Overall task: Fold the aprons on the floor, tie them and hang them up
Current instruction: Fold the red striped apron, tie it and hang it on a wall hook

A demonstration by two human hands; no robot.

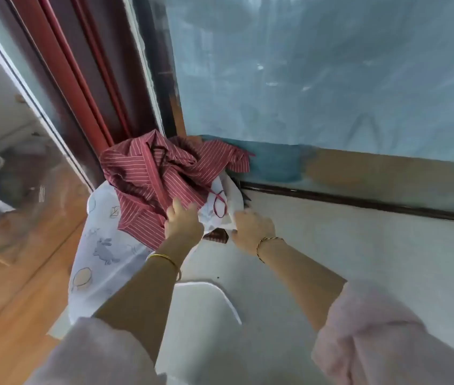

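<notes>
The red striped apron (pixel 148 176) sits bunched in the corner beside the red door frame (pixel 62 68), lying over the white printed apron (pixel 103 245) that hangs below it. Your left hand (pixel 184 222) pinches the striped cloth's lower edge. Your right hand (pixel 251 227) grips a fold of the white one, just beside a thin red cord loop (pixel 219 204).

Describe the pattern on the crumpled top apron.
The top apron is dark red with thin white stripes, over a white apron. Head view.
</notes>
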